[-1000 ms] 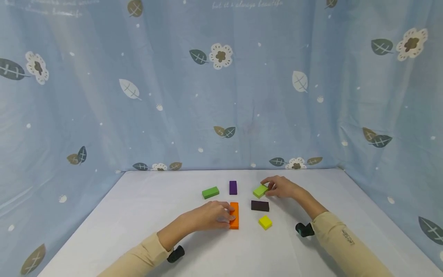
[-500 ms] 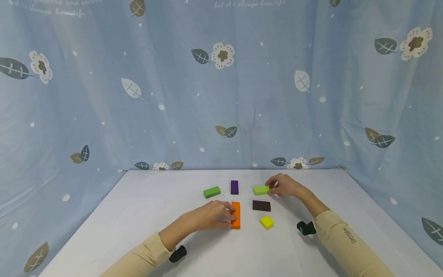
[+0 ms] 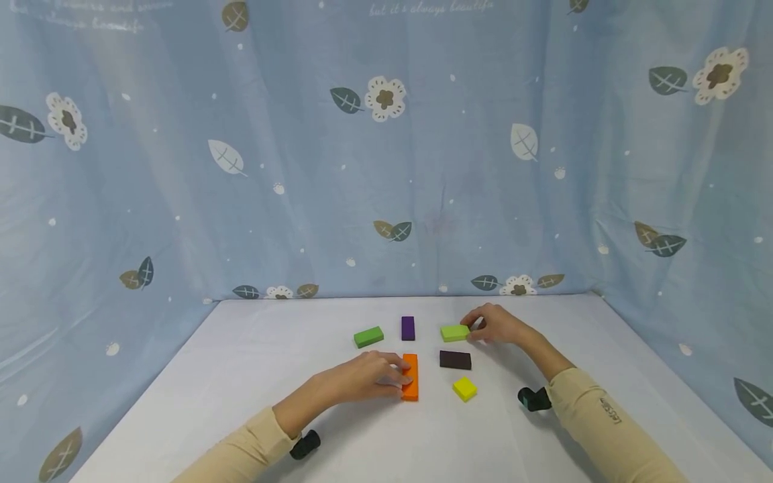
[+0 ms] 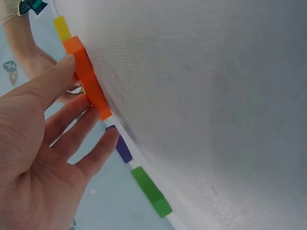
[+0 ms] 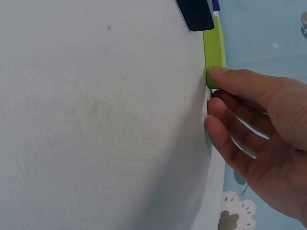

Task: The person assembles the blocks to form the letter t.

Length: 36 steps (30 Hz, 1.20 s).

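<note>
My left hand [image 3: 370, 376] holds an orange rectangular block [image 3: 410, 392] lying on the white table, fingertips over its top and thumb at its left side. In the left wrist view the thumb lies against one side of the orange block [image 4: 88, 79], and other fingertips reach its far edge. Farther back on the right, my right hand [image 3: 496, 325] pinches the right end of a light green block [image 3: 453, 333]. Its thumb presses that end in the right wrist view, where the light green block [image 5: 214, 52] shows beside a dark block [image 5: 196, 14].
Between the hands lie a dark brown block [image 3: 455, 360] and a small yellow block [image 3: 465, 389]. A purple block [image 3: 408, 329] and a green block [image 3: 368, 337] lie toward the back. A blue patterned curtain [image 3: 386, 174] surrounds the white table [image 3: 423, 449].
The light green block has turned from a slant to nearly level with the table's back edge, and my right hand shifted slightly right with it. My left hand stays at the orange block.
</note>
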Each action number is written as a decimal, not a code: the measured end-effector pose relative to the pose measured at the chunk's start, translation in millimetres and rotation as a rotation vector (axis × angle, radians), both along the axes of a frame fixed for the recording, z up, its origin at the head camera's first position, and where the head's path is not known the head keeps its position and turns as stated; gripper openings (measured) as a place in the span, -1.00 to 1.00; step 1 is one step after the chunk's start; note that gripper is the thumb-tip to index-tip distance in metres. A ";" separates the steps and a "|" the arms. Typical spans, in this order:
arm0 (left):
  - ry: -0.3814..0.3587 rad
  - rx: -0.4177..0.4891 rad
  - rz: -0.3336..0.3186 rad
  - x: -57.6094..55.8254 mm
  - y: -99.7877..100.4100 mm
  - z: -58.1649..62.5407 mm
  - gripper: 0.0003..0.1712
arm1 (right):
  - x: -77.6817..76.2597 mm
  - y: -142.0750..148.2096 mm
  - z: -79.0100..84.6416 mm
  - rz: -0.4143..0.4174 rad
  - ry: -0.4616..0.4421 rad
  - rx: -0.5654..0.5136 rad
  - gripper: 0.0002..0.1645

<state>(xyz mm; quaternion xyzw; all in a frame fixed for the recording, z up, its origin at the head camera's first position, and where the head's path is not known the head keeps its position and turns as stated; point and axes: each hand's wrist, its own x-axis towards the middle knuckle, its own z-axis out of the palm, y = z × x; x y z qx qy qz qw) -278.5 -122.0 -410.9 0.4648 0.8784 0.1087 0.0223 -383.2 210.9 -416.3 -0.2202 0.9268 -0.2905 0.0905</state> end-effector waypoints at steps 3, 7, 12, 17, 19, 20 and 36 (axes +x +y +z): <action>-0.002 0.006 0.002 0.4 -0.3 -0.4 -0.67 | -0.2 -0.1 0.1 0.000 0.012 -0.001 -0.58; -0.001 0.009 0.009 0.6 0.5 -0.8 -0.68 | 1.8 -0.9 0.8 -0.008 0.013 -0.003 -0.58; 0.003 0.009 0.015 1.2 1.2 -0.9 -0.68 | 3.8 -0.9 1.5 -0.004 0.025 0.016 -0.58; 0.028 0.006 -0.003 1.4 1.2 0.0 -0.68 | 5.2 1.3 3.4 0.023 0.071 0.018 -0.60; 0.035 0.002 -0.008 1.2 1.2 0.7 -0.68 | 5.4 2.2 4.1 0.022 0.078 0.013 -0.61; 0.036 0.001 -0.009 1.3 1.3 0.9 -0.68 | 5.4 2.5 4.2 0.024 0.081 0.012 -0.61; 0.018 -0.009 0.008 0.2 1.9 -0.8 -0.67 | 7.7 -5.1 6.6 0.063 0.091 -0.018 -0.60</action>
